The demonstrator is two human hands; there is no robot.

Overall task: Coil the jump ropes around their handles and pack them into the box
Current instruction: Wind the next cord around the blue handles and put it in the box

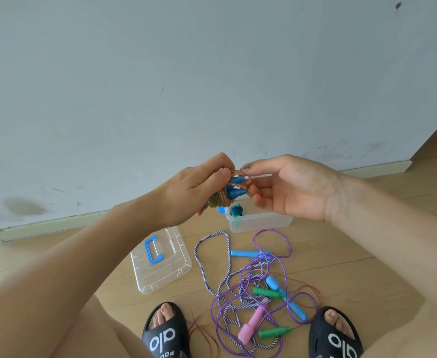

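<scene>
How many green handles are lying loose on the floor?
2. One green handle lies in the middle of the rope tangle, beside a light blue one. The other green handle lies nearer the feet, next to the pink handle. The tangle may hide more.

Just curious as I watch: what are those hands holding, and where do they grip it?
The left hand grips a jump rope's two blue handles around the coiled part; the right hand pinches the rope's loose end.
</scene>
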